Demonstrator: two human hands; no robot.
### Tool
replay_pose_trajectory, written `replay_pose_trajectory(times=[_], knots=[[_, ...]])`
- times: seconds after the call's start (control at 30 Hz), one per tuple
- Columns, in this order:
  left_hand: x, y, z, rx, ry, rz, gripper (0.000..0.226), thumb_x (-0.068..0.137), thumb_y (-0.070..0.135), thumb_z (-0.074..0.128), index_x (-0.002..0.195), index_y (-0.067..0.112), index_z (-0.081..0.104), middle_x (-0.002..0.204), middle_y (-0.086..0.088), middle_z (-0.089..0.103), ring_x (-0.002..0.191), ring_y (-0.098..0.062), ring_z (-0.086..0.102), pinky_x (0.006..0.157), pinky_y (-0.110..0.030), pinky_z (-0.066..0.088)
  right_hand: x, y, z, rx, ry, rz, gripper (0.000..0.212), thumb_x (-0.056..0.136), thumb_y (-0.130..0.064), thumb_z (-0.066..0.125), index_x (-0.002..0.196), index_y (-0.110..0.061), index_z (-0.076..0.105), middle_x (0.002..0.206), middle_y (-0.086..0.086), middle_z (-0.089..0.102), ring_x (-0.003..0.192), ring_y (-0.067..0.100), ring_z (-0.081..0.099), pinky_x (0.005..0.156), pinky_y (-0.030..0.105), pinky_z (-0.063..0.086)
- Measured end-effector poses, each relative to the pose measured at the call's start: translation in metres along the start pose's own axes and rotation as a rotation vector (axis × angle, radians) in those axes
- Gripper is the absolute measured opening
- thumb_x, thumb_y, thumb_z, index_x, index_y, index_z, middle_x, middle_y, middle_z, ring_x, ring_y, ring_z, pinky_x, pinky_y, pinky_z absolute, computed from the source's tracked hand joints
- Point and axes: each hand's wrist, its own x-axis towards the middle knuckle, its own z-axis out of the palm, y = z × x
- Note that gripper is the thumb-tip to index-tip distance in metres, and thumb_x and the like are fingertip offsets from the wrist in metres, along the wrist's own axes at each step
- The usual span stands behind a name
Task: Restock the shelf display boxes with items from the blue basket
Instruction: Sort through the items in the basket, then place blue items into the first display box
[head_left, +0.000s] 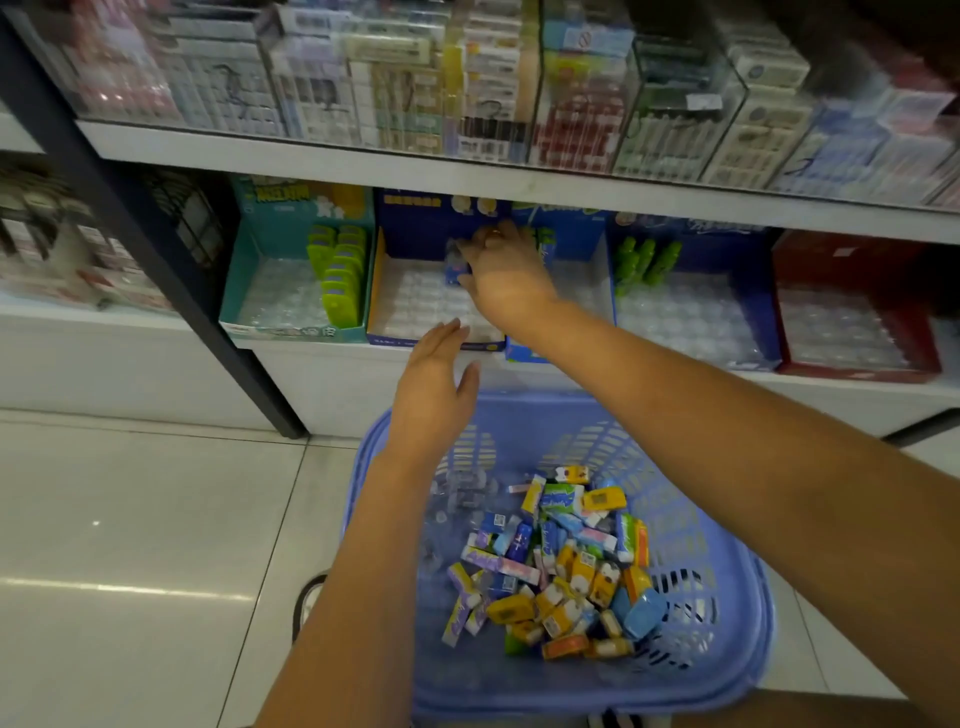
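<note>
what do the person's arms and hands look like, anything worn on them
Both forearms are bare as far as the frame shows: no sleeves, gloves, watch or bracelet at the left hand or the right hand. A small glint on one finger of the right hand might be a ring, but it is too blurred to tell.

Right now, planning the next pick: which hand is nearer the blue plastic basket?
Left. The left hand hovers open just above the far rim of the blue plastic basket; the right hand is farther, inside the dark blue cardboard display box, holding a small blue packet.
</note>
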Motion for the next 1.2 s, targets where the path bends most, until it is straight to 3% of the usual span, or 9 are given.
replay_pose_trajectory(times=[0.07, 0.13, 0.3, 0.47, 0.67, 0.9, 1.0, 1.1, 1.2], knots=[[-0.016, 0.000, 0.016, -0.086, 0.073, -0.028, 0.024, 0.097, 0.016, 0.051, 0.115, 0.007, 0.062, 0.113, -0.012, 0.064, 0.101, -0.025, 0.059, 0.083, -0.031, 0.044, -0.041, 0.008, -0.001, 0.180, 0.064, 0.008, 0.026, 0.095, -0.022, 0.048, 0.103, -0.004, 0.064, 0.104, 0.017, 0.060, 0.093, 0.030, 0.054, 0.081, 0.038, 0.042], [-0.029, -0.005, 0.043, -0.059, -0.165, -0.113, 0.020, 0.097, 0.016, 0.049, 0.089, 0.003, 0.061, 0.080, -0.018, 0.058, 0.067, -0.027, 0.048, 0.062, -0.038, 0.038, -0.086, 0.022, 0.008, 0.251, -0.089, 0.078, 0.030, 0.094, -0.026, 0.052, 0.079, -0.002, 0.063, 0.082, 0.017, 0.063, 0.072, 0.028, 0.055, 0.068, 0.038, 0.046], [-0.078, -0.026, 0.121, 0.212, -1.109, -0.158, 0.019, 0.094, 0.009, 0.046, 0.094, 0.011, 0.065, 0.094, -0.016, 0.056, 0.079, -0.025, 0.046, 0.070, -0.035, 0.036, -0.194, 0.057, 0.068, 0.164, -0.957, 0.169, 0.023, 0.088, -0.018, 0.062, 0.092, 0.003, 0.069, 0.102, 0.022, 0.067, 0.085, 0.032, 0.062, 0.081, 0.043, 0.052], [-0.134, -0.031, 0.161, 0.301, -1.438, -0.177, 0.030, 0.089, 0.014, 0.054, 0.118, 0.008, 0.061, 0.105, -0.014, 0.060, 0.081, -0.024, 0.055, 0.074, -0.033, 0.047, -0.256, 0.060, 0.116, 0.132, -1.303, -0.023, 0.018, 0.087, -0.019, 0.063, 0.089, -0.002, 0.065, 0.083, 0.018, 0.060, 0.061, 0.021, 0.043, 0.056, 0.030, 0.037], [-0.140, -0.042, 0.170, 0.197, -1.365, -0.313, 0.024, 0.086, 0.018, 0.063, 0.107, 0.007, 0.067, 0.118, -0.016, 0.064, 0.101, -0.026, 0.059, 0.088, -0.037, 0.048, -0.271, 0.066, 0.143, 0.155, -1.233, -0.091, 0.011, 0.084, -0.011, 0.066, 0.092, -0.005, 0.062, 0.091, 0.018, 0.060, 0.078, 0.031, 0.054, 0.068, 0.039, 0.044], [-0.115, -0.046, 0.167, -0.098, -1.117, -0.452, 0.024, 0.087, 0.040, 0.064, 0.096, 0.018, 0.057, 0.080, 0.003, 0.060, 0.068, -0.010, 0.055, 0.056, -0.021, 0.042, -0.242, 0.099, 0.138, 0.634, -0.943, 0.358, 0.024, 0.082, -0.025, 0.073, 0.101, -0.011, 0.069, 0.094, 0.005, 0.068, 0.077, 0.011, 0.059, 0.069, 0.024, 0.048], [-0.097, -0.050, 0.157, -0.343, -0.858, -0.627, 0.019, 0.093, 0.028, 0.059, 0.099, 0.010, 0.062, 0.088, -0.009, 0.067, 0.071, -0.018, 0.061, 0.071, -0.037, 0.054, -0.229, 0.106, 0.136, 0.775, -0.853, 0.513, 0.030, 0.082, -0.018, 0.073, 0.111, -0.010, 0.067, 0.112, 0.006, 0.067, 0.098, 0.018, 0.064, 0.083, 0.026, 0.052], [-0.079, -0.061, 0.139, -0.501, -0.638, -0.837, 0.033, 0.092, 0.013, 0.060, 0.117, -0.008, 0.057, 0.088, -0.017, 0.067, 0.065, -0.019, 0.061, 0.067, -0.035, 0.055, -0.220, 0.107, 0.139, 0.583, -0.837, 0.503, 0.024, 0.086, -0.012, 0.067, 0.109, -0.005, 0.069, 0.120, 0.010, 0.065, 0.110, 0.025, 0.061, 0.096, 0.036, 0.050], [-0.068, -0.071, 0.120, -0.443, -0.610, -0.859, 0.034, 0.088, 0.010, 0.065, 0.118, -0.006, 0.056, 0.073, -0.007, 0.063, 0.054, -0.012, 0.061, 0.045, -0.017, 0.050, -0.223, 0.103, 0.138, 0.219, -1.104, 0.276, 0.024, 0.087, -0.014, 0.064, 0.106, 0.000, 0.070, 0.113, 0.018, 0.066, 0.104, 0.032, 0.062, 0.092, 0.040, 0.052]])
